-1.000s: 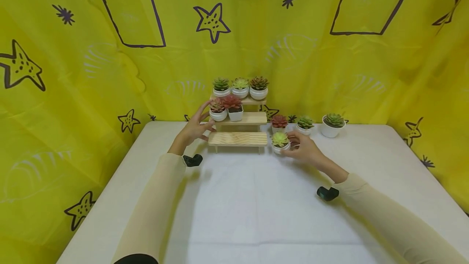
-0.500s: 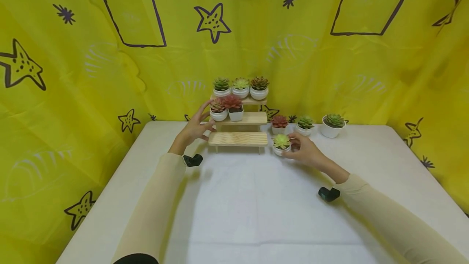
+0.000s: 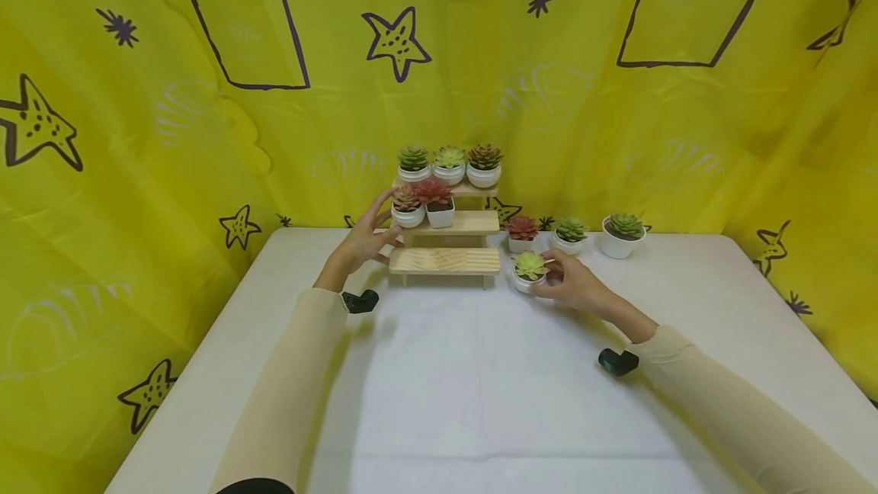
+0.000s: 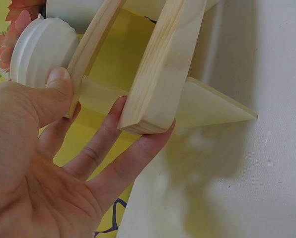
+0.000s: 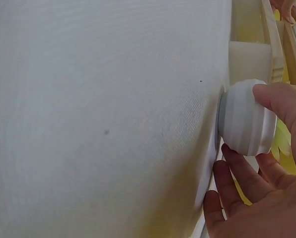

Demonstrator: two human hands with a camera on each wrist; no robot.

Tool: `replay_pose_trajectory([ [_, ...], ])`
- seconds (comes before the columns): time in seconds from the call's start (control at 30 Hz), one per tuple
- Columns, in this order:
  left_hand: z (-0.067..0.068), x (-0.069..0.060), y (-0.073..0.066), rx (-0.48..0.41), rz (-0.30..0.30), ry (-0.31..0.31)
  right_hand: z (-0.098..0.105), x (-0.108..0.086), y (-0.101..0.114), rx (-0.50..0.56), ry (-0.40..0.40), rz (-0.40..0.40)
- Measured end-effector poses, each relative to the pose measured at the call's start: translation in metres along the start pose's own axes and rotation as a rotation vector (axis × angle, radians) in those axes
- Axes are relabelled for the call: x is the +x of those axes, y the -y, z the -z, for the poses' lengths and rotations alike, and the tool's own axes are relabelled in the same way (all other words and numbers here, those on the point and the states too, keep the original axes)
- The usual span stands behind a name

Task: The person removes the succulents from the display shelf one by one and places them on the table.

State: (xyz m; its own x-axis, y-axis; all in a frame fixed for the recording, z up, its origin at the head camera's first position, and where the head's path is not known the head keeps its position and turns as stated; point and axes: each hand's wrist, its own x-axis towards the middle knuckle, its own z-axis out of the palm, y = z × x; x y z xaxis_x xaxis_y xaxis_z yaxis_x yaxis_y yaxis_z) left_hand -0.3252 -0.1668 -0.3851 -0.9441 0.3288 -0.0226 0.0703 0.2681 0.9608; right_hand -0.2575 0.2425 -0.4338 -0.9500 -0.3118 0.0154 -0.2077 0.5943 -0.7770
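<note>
A three-tier wooden stand [image 3: 444,260] is at the centre in the head view. My left hand [image 3: 360,242] holds its left side; in the left wrist view the thumb and fingers [image 4: 96,148] of that hand touch two wooden shelves [image 4: 160,69]. Right of the stand, my right hand [image 3: 576,284] grips a white round pot [image 3: 527,283] with a light green succulent [image 3: 530,265]. The right wrist view shows the thumb on the ribbed pot [image 5: 247,119] and fingertips at its other side, the pot's base at the white cloth.
Three potted succulents [image 3: 449,171] stand on the top shelf, and two reddish ones [image 3: 440,214] at the left of the middle shelf. Behind my right hand are a red succulent [image 3: 523,229], a green one [image 3: 570,230] and a larger green one [image 3: 620,245]. A yellow curtain [image 3: 309,128] hangs behind.
My right hand has shifted slightly to the right with the light green succulent's pot. My left hand stays at the stand.
</note>
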Motion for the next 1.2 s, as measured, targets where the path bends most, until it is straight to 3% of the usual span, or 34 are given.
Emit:
replay_pose_trajectory([
  [0.7,0.0,-0.001,0.0,0.003,-0.018,0.014,0.003,-0.001,0.0,-0.005,0.028,0.007],
  [1.2,0.001,0.0,0.002,0.005,-0.014,0.02,0.033,-0.003,0.022,-0.078,0.139,0.036],
])
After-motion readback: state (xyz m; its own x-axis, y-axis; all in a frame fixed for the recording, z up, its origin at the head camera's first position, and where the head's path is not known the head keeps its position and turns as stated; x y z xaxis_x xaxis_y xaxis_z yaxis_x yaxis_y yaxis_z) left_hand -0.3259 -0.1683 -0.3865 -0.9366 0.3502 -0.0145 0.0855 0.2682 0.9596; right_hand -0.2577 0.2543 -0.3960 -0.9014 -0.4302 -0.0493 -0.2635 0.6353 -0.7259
